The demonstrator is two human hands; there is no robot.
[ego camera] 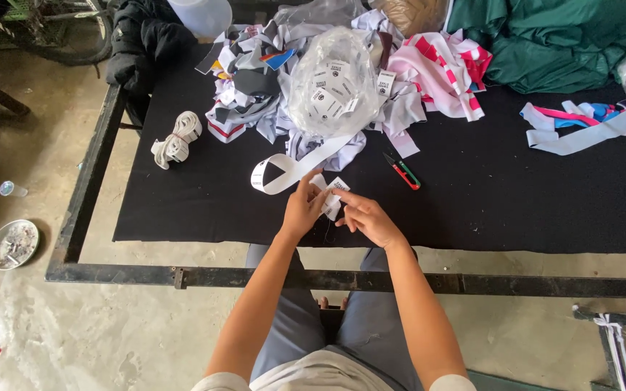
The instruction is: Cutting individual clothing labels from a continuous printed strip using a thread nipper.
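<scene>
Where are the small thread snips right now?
In the head view, the thread snips lie on the black table cover, just right of the right hand and below the fabric scrap pile.

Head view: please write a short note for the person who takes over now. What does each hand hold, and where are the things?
Left hand and right hand: both pinch small white labels over the black table mat.
White strip runs from the clear bag of labels toward the hands.
Thread snips lie right of the strip, untouched.
Fabric pile behind. What is done or left cannot be told.
</scene>
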